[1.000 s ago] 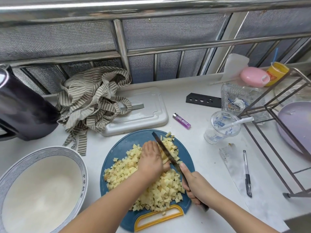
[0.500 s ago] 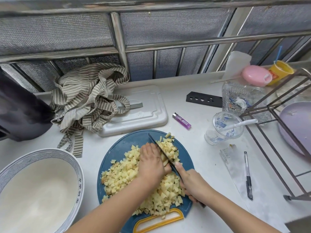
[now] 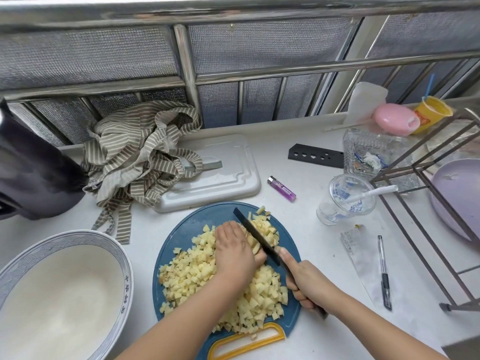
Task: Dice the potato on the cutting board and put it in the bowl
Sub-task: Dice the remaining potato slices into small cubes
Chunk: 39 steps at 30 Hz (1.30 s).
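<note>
Gripped knife (image 3: 255, 233) by its handle in right hand (image 3: 309, 284), fingers wrapped tight, forefinger stretched up toward the blade. Clamped left hand (image 3: 233, 253) over potato (image 3: 193, 268), fingertips curled onto the last uncut bit, knuckles close against the blade's flat. Slanted the blade across that bit, tip toward the far edge of board (image 3: 187, 229). Could not tell whether mid-cut or just lifted.

Judged dicing nearly done. Counted most of the board covered in cubes, with only a small strip under the left hand still to cut. Found nothing yet in bowl (image 3: 124, 268), so the whole transfer still to do. Kept all potato on the board, at the middle of the near edge of counter (image 3: 306, 255), with the bowl at the near left corner, just beside the board and not touching it.

Materials:
- Knife: narrow, straight, dark blade with a dark handle.
- Potato: pale yellow cubes, small and uneven, moist-looking, heaped loose, a few strays near the board's rim.
- Board: round, blue, plastic by the look, with a yellow handle loop at its near edge.
- Bowl: wide and shallow, ceramic by the look, glossy white inside, blue pattern on the rim.
- Counter: smooth white.

Noted farther out a crumpled striped cloth (image 3: 140, 157) draped over a grey-white plastic tray (image 3: 220, 178) toward the far edge. Noted also a purple lighter (image 3: 281, 188), a clear cup (image 3: 342, 201), a pen (image 3: 383, 271) and a wire rack (image 3: 420, 229) toward the right edge.
</note>
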Motion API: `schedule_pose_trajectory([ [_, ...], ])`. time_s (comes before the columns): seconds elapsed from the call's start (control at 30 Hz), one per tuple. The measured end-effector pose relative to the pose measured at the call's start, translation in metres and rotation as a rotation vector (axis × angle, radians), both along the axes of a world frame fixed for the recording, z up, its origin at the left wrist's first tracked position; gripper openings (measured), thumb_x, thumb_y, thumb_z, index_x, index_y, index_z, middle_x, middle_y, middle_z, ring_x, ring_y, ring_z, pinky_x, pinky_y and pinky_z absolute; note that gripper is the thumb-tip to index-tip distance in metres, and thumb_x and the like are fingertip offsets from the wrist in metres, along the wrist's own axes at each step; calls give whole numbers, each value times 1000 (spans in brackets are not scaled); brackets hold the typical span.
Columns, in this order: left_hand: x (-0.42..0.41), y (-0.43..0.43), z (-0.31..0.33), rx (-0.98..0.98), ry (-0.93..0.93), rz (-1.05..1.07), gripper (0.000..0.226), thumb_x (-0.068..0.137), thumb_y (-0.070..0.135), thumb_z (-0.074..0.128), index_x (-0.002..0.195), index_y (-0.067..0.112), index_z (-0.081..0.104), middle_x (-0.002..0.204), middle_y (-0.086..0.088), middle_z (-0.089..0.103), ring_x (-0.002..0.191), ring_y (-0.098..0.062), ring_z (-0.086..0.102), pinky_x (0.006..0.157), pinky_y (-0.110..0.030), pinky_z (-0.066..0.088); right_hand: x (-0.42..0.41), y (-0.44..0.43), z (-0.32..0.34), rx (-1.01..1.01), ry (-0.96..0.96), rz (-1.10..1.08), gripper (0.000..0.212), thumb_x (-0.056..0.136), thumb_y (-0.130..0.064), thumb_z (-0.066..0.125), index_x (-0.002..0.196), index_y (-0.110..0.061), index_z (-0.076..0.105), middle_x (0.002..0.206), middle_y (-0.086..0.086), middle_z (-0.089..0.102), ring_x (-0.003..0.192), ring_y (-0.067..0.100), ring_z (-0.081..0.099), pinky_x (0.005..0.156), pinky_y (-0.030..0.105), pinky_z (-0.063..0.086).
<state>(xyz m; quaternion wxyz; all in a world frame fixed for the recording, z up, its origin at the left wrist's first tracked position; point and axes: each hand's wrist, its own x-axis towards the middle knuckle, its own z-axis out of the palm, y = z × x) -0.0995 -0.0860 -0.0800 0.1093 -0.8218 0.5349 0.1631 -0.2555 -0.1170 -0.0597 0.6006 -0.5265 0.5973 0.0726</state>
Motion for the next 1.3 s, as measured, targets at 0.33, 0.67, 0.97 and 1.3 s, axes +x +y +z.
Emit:
schedule_pose_trajectory([
  [0.33,0,-4,-1,-6,-83,23,99,87,75,26,142,-7,20,134,-19,35,126,-34,33,113,-43,20,-14,-1,12,-38,-87,68,68,69,-82,35,55,-17,28,48,3,24,37,16,21,38,18,23],
  [0.67,5,14,9,-11,97,85,99,91,67,34,149,-3,-4,158,-25,3,147,-38,-3,117,-44,-7,-12,-1,19,-145,-89,169,66,82,-76,37,50,-19,28,47,1,24,36,18,22,37,20,24],
  [0.97,6,18,9,-15,61,112,107,87,74,33,149,-5,-4,158,-25,2,146,-40,-4,117,-45,-10,-9,1,17,-200,-56,238,67,91,-68,33,47,-18,24,41,-3,23,30,17,27,37,18,28],
  [1.3,12,19,3,22,76,15,93,96,65,19,148,-7,-11,157,-27,-7,145,-41,-11,115,-43,-14,-4,4,1,-217,-23,217,69,92,-67,33,41,-20,30,38,-6,29,32,12,32,39,15,30],
])
